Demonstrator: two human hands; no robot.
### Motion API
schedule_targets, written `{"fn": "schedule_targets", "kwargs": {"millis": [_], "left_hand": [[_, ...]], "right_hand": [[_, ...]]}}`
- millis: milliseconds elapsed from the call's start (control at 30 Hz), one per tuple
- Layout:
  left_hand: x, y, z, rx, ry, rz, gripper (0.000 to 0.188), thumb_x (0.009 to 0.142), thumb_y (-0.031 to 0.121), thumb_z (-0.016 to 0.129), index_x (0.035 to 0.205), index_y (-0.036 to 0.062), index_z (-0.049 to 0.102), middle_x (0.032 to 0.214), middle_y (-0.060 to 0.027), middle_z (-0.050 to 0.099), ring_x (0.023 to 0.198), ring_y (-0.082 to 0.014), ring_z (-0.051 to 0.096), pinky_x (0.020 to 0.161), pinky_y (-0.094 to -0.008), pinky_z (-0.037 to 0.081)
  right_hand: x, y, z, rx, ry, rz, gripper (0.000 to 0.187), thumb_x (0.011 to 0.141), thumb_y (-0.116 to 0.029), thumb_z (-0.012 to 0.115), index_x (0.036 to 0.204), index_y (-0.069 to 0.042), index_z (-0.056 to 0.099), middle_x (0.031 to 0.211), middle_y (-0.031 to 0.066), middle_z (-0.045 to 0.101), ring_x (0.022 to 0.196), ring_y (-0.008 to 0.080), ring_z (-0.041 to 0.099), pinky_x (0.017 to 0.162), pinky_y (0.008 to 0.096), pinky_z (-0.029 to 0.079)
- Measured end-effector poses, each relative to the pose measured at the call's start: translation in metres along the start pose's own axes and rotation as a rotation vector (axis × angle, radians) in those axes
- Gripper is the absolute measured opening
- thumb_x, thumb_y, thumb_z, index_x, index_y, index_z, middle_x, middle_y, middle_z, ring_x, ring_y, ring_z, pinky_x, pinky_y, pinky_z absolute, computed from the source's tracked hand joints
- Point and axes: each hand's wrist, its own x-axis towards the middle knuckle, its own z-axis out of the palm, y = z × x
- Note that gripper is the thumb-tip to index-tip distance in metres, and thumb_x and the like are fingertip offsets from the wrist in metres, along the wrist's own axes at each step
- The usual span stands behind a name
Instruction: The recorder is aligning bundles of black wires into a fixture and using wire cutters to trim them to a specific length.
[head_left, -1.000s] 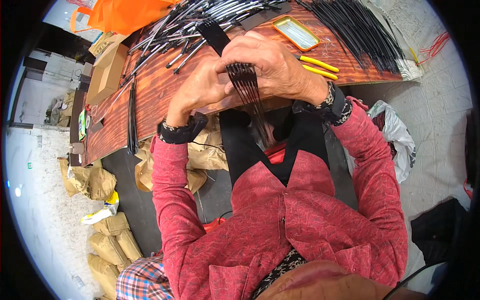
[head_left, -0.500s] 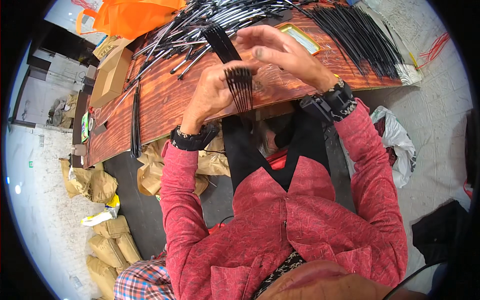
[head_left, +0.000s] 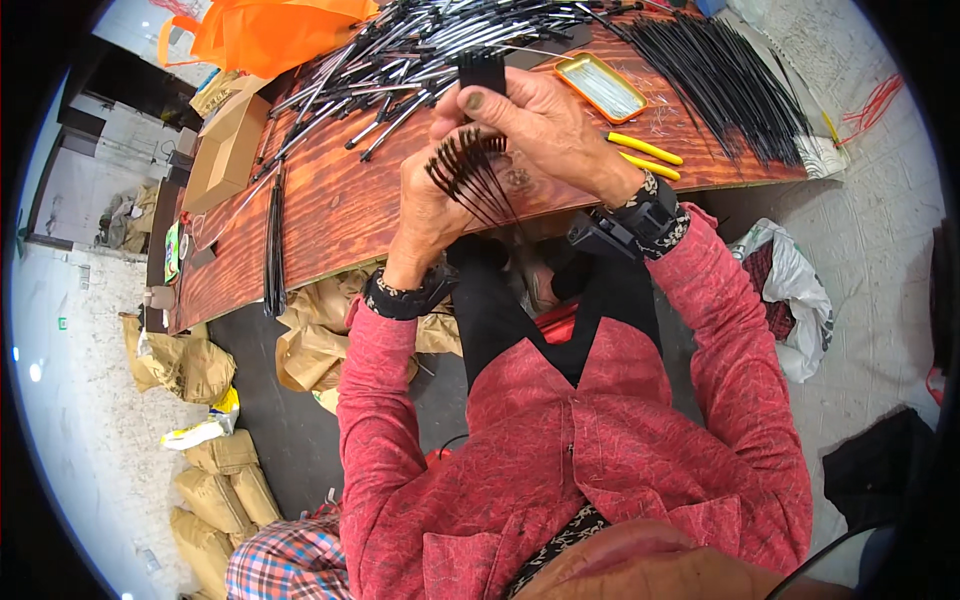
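Observation:
In front of me, over the table's near edge, both my hands hold a bundle of thin black strips point(head_left: 470, 178). My left hand point(head_left: 425, 195) is closed round its middle, with the lower ends fanning out below the fingers. Higher up, my right hand point(head_left: 555, 125) grips the bundle, thumb laid across the front. The top ends point(head_left: 483, 72) stick up above that thumb, lined up side by side. The hands cover the middle of the bundle.
A heap of silver-and-black rods point(head_left: 430, 50) covers the back of the wooden table point(head_left: 330, 215). To the right lie yellow-handled pliers point(head_left: 648, 150), a yellow tray point(head_left: 600, 85) of thin clear pieces and many long black strips point(head_left: 710, 90). An open cardboard box point(head_left: 222, 155) stands left.
My right hand has come left and down and closed on the upper bundle. The bundle's top has moved right and stands more upright. The pliers' yellow handles now show.

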Motion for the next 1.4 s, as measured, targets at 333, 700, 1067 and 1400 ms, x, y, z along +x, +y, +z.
{"fn": "schedule_targets", "kwargs": {"millis": [333, 700, 1067, 1400], "left_hand": [[0.014, 0.030, 0.018, 0.257, 0.098, 0.019, 0.045, 0.079, -0.007, 0.063, 0.121, 0.0090, 0.054, 0.106, -0.0157, 0.062, 0.092, -0.0378, 0.065, 0.070, -0.0433, 0.053], [0.036, 0.030, 0.002, 0.701, 0.173, 0.126, 0.093, 0.074, 0.020, 0.085, 0.139, 0.0084, 0.020, 0.117, -0.0167, 0.057, 0.097, -0.0359, 0.063, 0.082, -0.0420, 0.051], [0.032, 0.047, -0.004, -0.197, -0.351, -0.503, 0.045, 0.074, 0.020, 0.086, 0.104, -0.0012, 0.062, 0.089, -0.0040, 0.066, 0.081, -0.0140, 0.064, 0.071, -0.0285, 0.052], [0.003, 0.018, 0.037, -0.234, -0.263, -0.705, 0.043, 0.069, 0.022, 0.088, 0.089, -0.0009, 0.057, 0.079, -0.0051, 0.064, 0.075, -0.0140, 0.061, 0.064, -0.0315, 0.051]], "right_hand": [[0.004, -0.008, -0.008, -0.151, 0.164, -0.105, 0.031, 0.102, -0.030, 0.054, 0.108, -0.002, 0.066, 0.093, 0.0024, 0.070, 0.086, 0.0075, 0.064, 0.076, 0.0231, 0.053], [0.005, -0.015, -0.009, -0.367, 0.118, -0.032, 0.028, 0.102, -0.026, 0.054, 0.103, 0.000, 0.066, 0.081, -0.0034, 0.064, 0.073, 0.0042, 0.058, 0.064, 0.0225, 0.050], [-0.028, -0.012, -0.012, 0.130, -0.097, 0.354, 0.030, 0.101, -0.026, 0.054, 0.111, 0.000, 0.063, 0.095, -0.0004, 0.065, 0.077, 0.0056, 0.061, 0.065, 0.0216, 0.052], [-0.066, 0.045, -0.010, 0.550, 0.095, 0.612, 0.029, 0.102, -0.026, 0.048, 0.105, -0.001, 0.061, 0.077, 0.0018, 0.061, 0.058, 0.0107, 0.057, 0.049, 0.0241, 0.046]]}}
